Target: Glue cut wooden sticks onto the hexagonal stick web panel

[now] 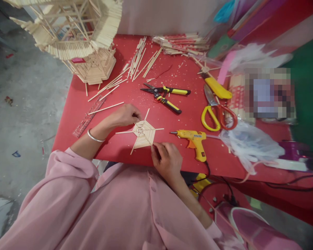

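A six-sided, web-like panel of thin wooden sticks [146, 137] lies on the red table near its front edge, with bare spoke ends jutting out. My left hand [126, 115], a bangle at its wrist, is closed at the panel's upper left corner, fingertips on the spoke end there. At the lower right corner, my right hand [168, 158] pinches the opposite spoke between thumb and fingers. Just right of the panel lies a yellow glue gun [194, 139], its nozzle pointing left. Black-and-yellow pliers [163, 95] rest open behind the panel.
A pagoda-like stick model [94, 62] stands at the back left. Loose sticks [137, 62] and a clear ruler [87, 119] lie nearby. Scissors [214, 111], a yellow-handled cutter [217, 86], a plastic bag [250, 139] and bundled sticks [185, 43] occupy the right and back.
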`<action>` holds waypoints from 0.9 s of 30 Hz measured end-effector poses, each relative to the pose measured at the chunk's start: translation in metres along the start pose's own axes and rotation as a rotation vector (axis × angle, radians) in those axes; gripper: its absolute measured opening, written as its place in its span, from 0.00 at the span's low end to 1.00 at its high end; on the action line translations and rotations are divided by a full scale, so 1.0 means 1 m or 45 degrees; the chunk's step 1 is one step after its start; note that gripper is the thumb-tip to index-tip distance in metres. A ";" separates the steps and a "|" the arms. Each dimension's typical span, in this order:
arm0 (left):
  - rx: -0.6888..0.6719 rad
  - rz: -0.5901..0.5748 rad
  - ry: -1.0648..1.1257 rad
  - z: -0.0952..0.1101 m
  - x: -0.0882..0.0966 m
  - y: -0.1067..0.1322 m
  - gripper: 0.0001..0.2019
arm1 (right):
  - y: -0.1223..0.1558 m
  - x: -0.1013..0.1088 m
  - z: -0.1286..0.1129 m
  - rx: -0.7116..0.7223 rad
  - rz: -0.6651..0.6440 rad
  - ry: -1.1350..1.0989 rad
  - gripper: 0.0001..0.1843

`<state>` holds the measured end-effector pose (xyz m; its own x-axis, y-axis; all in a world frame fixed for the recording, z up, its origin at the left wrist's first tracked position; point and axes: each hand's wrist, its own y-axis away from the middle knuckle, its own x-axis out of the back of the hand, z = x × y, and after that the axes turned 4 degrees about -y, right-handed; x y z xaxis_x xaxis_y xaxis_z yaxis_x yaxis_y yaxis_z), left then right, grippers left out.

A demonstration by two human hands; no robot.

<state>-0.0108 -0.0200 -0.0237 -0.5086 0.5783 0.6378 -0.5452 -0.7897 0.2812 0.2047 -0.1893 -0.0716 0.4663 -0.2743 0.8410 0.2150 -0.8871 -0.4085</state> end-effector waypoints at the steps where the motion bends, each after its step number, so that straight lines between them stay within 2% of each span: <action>1: 0.001 0.000 0.005 0.000 0.000 0.000 0.12 | 0.000 0.000 0.000 0.001 0.002 0.002 0.08; 9: -0.006 -0.015 0.028 -0.003 -0.001 0.000 0.14 | 0.000 -0.001 0.000 -0.005 -0.001 0.014 0.08; 19: -0.171 -0.210 0.007 -0.012 0.011 -0.003 0.14 | 0.001 -0.002 0.002 0.003 0.004 0.000 0.08; 27: -0.222 -0.236 0.027 -0.016 0.014 -0.004 0.14 | 0.001 -0.001 0.001 -0.010 -0.010 -0.011 0.07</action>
<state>-0.0260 -0.0055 -0.0276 -0.4020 0.7155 0.5713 -0.7360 -0.6237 0.2632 0.2055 -0.1894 -0.0736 0.4721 -0.2641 0.8411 0.2120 -0.8921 -0.3991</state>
